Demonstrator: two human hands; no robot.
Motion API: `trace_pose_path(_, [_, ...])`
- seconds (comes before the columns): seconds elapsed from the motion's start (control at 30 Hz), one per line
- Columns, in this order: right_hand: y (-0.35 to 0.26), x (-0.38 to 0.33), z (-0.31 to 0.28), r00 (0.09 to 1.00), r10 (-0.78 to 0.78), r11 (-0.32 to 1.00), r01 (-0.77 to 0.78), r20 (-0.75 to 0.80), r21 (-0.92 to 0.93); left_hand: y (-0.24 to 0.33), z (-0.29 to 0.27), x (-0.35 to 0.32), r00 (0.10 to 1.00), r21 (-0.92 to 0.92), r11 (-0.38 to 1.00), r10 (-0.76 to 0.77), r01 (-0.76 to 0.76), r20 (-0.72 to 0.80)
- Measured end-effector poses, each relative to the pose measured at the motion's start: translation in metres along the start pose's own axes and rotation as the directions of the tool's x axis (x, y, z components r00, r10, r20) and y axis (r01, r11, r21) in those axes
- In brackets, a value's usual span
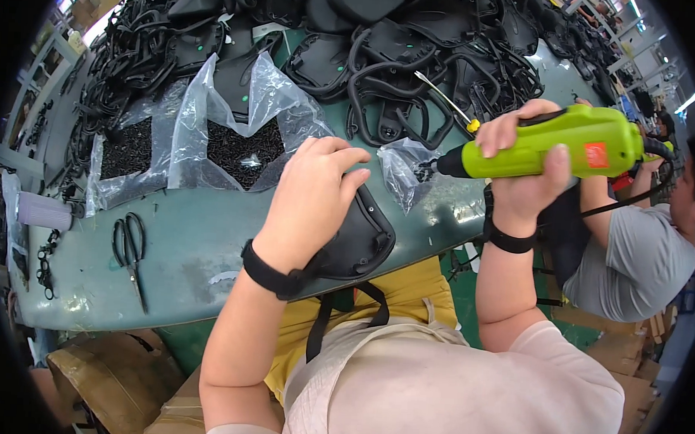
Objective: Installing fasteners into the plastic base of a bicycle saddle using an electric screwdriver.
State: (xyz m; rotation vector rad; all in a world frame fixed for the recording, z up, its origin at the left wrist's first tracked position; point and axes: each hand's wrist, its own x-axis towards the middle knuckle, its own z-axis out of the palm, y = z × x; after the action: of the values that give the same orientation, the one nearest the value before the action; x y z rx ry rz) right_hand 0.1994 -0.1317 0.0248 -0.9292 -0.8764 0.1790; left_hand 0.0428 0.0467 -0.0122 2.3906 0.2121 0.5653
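In my right hand [513, 143] is a lime-green electric screwdriver [576, 142], fingers wrapped round its body. Its black nose points left, at a small clear plastic bag [404, 169] with a few dark screws near the tip. My left hand [318, 181] is bent over a black moulded plastic panel [358, 245] at the table's near edge. The left thumb and forefinger are a little apart, with nothing visible between them. Whether the other left fingers touch the panel is hidden.
Two clear bags of small black screws [246, 150] lie left of centre on the green table [187, 249]. Scissors [131, 258] and a purple cup [45, 210] are farther left. Black panels and frames [401, 49] pile up behind, near a screwdriver [449, 101]. A co-worker [633, 253] sits right.
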Motion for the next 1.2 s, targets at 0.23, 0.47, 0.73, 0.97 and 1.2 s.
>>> trace_pose_path(0.23, [-0.028, 0.004, 0.014, 0.990, -0.017, 0.903, -0.045, 0.139, 0.427, 0.025, -0.003, -0.022, 0.983, -0.517, 0.836, -0.153, 0.183, 0.100])
trace_pose_path(0.47, [-0.045, -0.005, 0.013, 0.980, -0.007, 0.841, -0.102, 0.199, 0.531, 0.020, 0.037, -0.041, 0.938, -0.946, 0.014, -0.137, 0.323, 0.318])
trace_pose_path(0.73, [-0.026, -0.007, -0.002, 0.999, 0.050, 0.767, -0.030, -0.013, 0.641, 0.017, 0.028, -0.064, 0.917, -0.943, -0.151, -0.229, 0.297, 0.326])
trace_pose_path(0.97, [-0.035, -0.008, 0.016, 0.996, 0.077, 0.769, -0.089, 0.046, 0.633, 0.021, 0.020, -0.070, 0.915, -0.918, -0.276, -0.206, 0.285, 0.346])
trace_pose_path(1.2, [-0.040, -0.021, 0.035, 0.990, -0.029, 0.810, -0.057, 0.138, 0.583, 0.024, 0.032, -0.069, 0.927, -0.937, -0.250, -0.225, 0.243, 0.300])
